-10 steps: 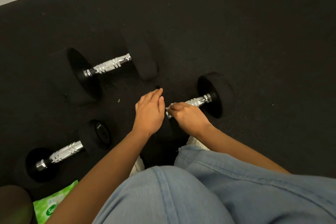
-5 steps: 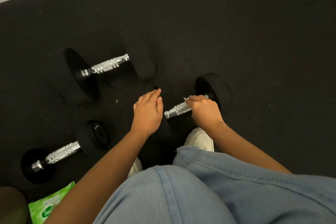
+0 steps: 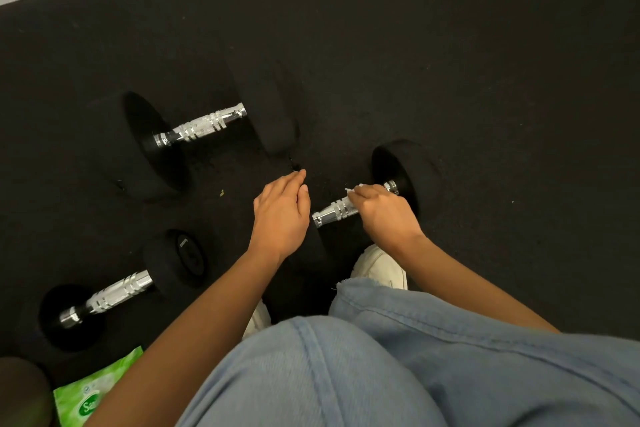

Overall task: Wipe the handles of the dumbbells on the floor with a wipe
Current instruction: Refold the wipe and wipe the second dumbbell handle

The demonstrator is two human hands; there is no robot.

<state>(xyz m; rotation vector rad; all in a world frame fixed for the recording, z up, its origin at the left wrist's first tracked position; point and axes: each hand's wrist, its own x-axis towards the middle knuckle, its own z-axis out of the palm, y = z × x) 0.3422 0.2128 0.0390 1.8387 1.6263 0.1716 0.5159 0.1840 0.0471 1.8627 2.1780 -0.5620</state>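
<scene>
Chrome knurled handle (image 3: 334, 215) mid-wipe: white wipe (image 3: 349, 190) clenched in right grip (image 3: 384, 215); left grip (image 3: 280, 215) flat, empty. Next: bare inner end to be wiped.

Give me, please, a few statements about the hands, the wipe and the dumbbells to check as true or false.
1. The right hand grips a wipe on a handle. True.
2. The left hand holds the green pack. False: the pack lies on the mat, untouched.
3. Three dumbbells are in view. True.
4. The left fingers curl round a handle. False: they lie straight, off the handle.
</scene>
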